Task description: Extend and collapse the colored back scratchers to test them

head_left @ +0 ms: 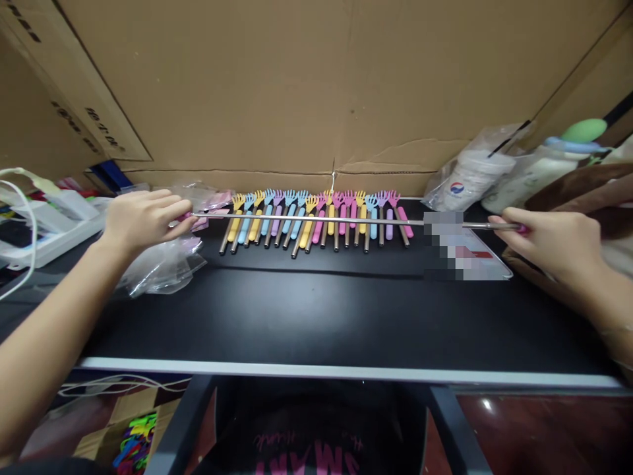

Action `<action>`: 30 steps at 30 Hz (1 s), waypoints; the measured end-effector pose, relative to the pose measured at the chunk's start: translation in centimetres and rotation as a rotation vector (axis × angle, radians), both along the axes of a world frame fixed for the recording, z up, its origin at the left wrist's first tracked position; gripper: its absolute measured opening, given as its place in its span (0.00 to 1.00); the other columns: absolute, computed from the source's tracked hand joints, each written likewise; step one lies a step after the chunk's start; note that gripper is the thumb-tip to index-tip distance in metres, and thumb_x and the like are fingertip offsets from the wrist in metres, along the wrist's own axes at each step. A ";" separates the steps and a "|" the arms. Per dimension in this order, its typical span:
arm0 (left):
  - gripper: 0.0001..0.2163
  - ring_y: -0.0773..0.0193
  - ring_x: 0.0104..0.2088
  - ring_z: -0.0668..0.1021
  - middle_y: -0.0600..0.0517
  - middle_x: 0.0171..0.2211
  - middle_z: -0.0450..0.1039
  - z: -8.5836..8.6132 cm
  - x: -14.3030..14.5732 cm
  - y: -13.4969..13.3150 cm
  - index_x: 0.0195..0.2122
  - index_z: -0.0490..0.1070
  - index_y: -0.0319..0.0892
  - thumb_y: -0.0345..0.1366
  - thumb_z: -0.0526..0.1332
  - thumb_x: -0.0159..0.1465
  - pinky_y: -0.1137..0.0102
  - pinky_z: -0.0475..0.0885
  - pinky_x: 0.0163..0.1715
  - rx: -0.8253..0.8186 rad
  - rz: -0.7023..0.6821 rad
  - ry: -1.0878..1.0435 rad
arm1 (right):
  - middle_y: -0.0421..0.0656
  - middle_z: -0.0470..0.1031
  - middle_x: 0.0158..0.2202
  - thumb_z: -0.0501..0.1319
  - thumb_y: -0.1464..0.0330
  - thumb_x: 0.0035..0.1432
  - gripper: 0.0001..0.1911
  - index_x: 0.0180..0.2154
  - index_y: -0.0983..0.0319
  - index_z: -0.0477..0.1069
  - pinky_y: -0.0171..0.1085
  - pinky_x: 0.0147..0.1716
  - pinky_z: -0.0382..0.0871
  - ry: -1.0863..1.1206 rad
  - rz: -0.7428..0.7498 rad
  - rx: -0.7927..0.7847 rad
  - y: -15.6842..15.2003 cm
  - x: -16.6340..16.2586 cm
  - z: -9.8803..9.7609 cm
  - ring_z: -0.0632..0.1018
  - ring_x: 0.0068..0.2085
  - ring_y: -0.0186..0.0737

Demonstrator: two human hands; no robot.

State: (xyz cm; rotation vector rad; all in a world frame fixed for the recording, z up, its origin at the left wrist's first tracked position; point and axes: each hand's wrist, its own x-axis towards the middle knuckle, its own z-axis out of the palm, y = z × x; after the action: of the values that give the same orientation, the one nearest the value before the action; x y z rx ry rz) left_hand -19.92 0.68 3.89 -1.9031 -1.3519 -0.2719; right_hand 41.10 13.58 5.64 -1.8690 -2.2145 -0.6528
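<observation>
A thin telescopic metal rod is stretched out level above the black table. My left hand is closed on its pink left end, and my right hand pinches its pink right end. Behind and under the rod lies a row of several small hand-shaped back scratchers in yellow, blue, pink and purple, side by side with their metal stems pointing toward me.
Clear plastic bags lie by my left hand. A white tray and cable are at far left. A bagged cup and bottle stand at back right. Cardboard boxes wall off the back.
</observation>
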 end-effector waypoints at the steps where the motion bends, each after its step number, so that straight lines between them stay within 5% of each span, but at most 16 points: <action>1: 0.15 0.63 0.27 0.64 0.53 0.20 0.61 0.0 0.0 -0.1 0.23 0.59 0.43 0.43 0.50 0.66 0.71 0.50 0.20 0.016 0.001 -0.013 | 0.45 0.68 0.22 0.56 0.54 0.52 0.15 0.24 0.57 0.59 0.37 0.25 0.46 0.000 -0.011 0.002 0.1 0.0 0.0 0.64 0.25 0.37; 8: 0.16 0.67 0.25 0.67 0.56 0.20 0.67 0.2 3.1 0.6 0.24 0.63 0.44 0.43 0.51 0.67 0.73 0.53 0.20 0.061 -0.076 0.087 | 0.44 0.67 0.20 0.52 0.55 0.56 0.16 0.24 0.59 0.63 0.35 0.24 0.44 -0.057 0.070 0.045 -0.7 -3.7 0.2 0.63 0.23 0.37; 15: 0.19 0.66 0.22 0.73 0.53 0.20 0.71 -0.2 16.6 1.6 0.24 0.67 0.41 0.43 0.48 0.70 0.72 0.50 0.19 -0.048 -0.288 0.015 | 0.43 0.72 0.21 0.50 0.63 0.58 0.14 0.29 0.60 0.71 0.34 0.24 0.41 -0.124 0.407 -0.028 -5.2 -15.0 -0.8 0.66 0.21 0.35; 19: 0.17 0.66 0.18 0.71 0.53 0.19 0.69 -0.3 21.5 0.5 0.26 0.67 0.41 0.41 0.49 0.69 0.71 0.46 0.18 -0.119 -0.372 -0.090 | 0.44 0.76 0.24 0.50 0.64 0.61 0.14 0.34 0.59 0.73 0.34 0.23 0.40 -0.145 0.555 -0.088 -7.8 -18.8 -1.2 0.71 0.23 0.37; 30: 0.16 0.67 0.20 0.72 0.55 0.19 0.69 -0.4 20.7 0.8 0.27 0.67 0.41 0.42 0.50 0.69 0.71 0.49 0.17 -0.072 -0.428 -0.034 | 0.41 0.75 0.24 0.49 0.67 0.63 0.13 0.33 0.62 0.70 0.34 0.21 0.39 -0.169 0.667 0.068 -8.4 -19.5 -2.0 0.72 0.22 0.34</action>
State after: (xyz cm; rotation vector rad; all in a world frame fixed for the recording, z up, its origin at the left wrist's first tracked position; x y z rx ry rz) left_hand 0.76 1.44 3.49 -2.2477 -0.9732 -0.4727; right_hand 21.62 5.13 3.63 -0.9570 -2.6530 -0.7480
